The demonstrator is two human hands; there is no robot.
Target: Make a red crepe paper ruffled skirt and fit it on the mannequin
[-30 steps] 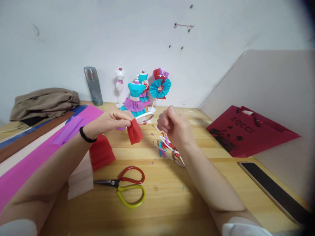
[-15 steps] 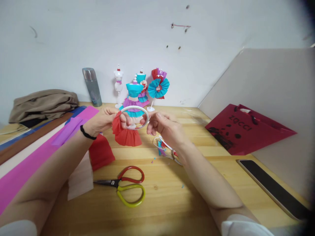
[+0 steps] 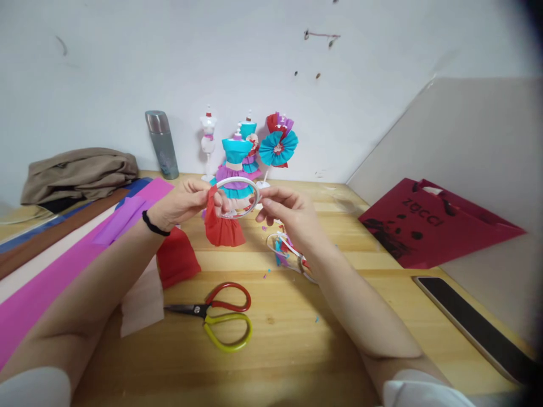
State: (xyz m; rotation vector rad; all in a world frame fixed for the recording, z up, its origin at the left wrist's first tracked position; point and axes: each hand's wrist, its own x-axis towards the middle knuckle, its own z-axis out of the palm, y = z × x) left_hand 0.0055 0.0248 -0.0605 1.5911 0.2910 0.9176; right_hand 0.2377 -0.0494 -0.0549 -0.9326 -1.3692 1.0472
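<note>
My left hand point(image 3: 190, 199) pinches a white tape roll point(image 3: 237, 180) together with a gathered piece of red crepe paper point(image 3: 224, 230) that hangs below it. The roll is held up over the table, its ring facing me. At the ring's right edge, my right hand point(image 3: 286, 209) has its thumb and forefinger pressed together; what lies between them is too small to make out. Under my right wrist, a white loop-shaped item point(image 3: 288, 246) lies among colourful paper scraps.
Scissors point(image 3: 210, 311) lie in front, beside red paper point(image 3: 178, 257) and long coloured sheets point(image 3: 72, 260). Dressed mini mannequins point(image 3: 236, 151), a bottle point(image 3: 162, 144) and brown cloth point(image 3: 80, 175) stand or lie behind. A red bag point(image 3: 432, 226) and a phone point(image 3: 470, 325) are right.
The view has shifted slightly. My right hand's fingers have drawn closer together at the ring's right edge, and the red paper hangs a little narrower.
</note>
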